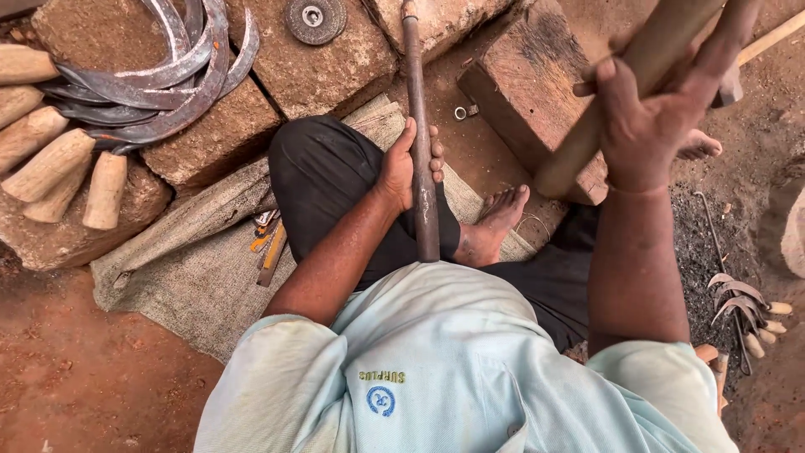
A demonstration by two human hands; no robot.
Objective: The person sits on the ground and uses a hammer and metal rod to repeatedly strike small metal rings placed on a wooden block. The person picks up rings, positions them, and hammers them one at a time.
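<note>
I sit cross-legged on a burlap sack (184,260) on red earth. My left hand (408,164) is closed around a long dark metal rod (419,126) that runs from my lap up past the stone blocks. My right hand (650,109) is raised at the upper right, gripping a thick wooden handle (587,134) that slants down to the left above a wooden block (524,84). My bare foot (495,226) rests beside that block.
Several curved sickles with wooden handles (126,92) lie heaped on stone blocks at the upper left. A round grinding disc (314,18) lies on a stone. Small tools (268,243) rest on the sack. More small sickles (742,306) lie at the right by dark ash.
</note>
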